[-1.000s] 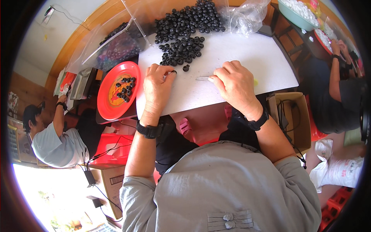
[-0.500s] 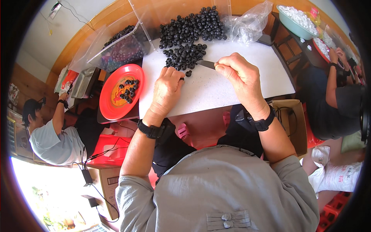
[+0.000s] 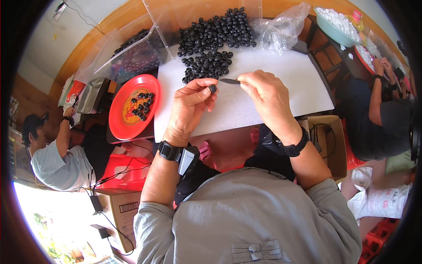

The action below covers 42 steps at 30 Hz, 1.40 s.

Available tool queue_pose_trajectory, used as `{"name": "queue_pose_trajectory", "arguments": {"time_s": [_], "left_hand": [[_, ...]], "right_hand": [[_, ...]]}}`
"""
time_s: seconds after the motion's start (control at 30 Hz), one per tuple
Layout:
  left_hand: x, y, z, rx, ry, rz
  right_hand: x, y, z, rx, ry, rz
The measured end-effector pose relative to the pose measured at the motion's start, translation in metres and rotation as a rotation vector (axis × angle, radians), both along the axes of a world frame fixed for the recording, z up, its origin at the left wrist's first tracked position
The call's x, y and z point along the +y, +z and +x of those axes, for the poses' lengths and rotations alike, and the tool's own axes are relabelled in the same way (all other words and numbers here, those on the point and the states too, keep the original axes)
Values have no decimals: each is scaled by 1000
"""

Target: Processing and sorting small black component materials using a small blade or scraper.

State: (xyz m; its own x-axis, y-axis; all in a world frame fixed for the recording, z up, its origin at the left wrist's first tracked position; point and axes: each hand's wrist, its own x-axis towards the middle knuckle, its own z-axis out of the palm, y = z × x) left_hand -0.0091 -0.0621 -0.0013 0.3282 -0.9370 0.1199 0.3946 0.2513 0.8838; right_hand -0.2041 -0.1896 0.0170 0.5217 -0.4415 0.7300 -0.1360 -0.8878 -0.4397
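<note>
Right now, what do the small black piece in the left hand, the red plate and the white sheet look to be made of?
The black piece, pinched by the left hand, looks like matte dark rubber or plastic: dull, no glints, though too small to be sure. The red plate seems to be glossy moulded plastic, shiny at its rim. The white sheet looks like matte board or foam, flat and glare-free.
</note>
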Motion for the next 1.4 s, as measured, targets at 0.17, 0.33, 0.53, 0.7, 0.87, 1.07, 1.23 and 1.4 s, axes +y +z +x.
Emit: {"name": "queue_pose_trajectory", "arguments": {"time_s": [0.17,0.33,0.53,0.7,0.87,1.07,1.23,1.4], "left_hand": [[0,-7,0,47,-22,-13],[2,-9,1,76,-42,-29],[4,-5,-1,52,-55,5],[6,-3,-5,14,-59,2],[7,-4,-5,21,-53,6],[8,-4,-4,36,-61,9],[7,-7,-2,47,-86,-3],[7,-6,-3,61,-62,12]], "right_hand": [[6,-8,9,-101,-47,51],[9,-21,14,-128,-28,1],[9,-21,14,-118,-21,14],[8,-23,15,-107,-23,30],[8,-23,15,-103,-9,36],[8,-24,14,-88,14,50],[7,-25,14,-89,43,48],[6,-24,9,-29,156,2]]}}
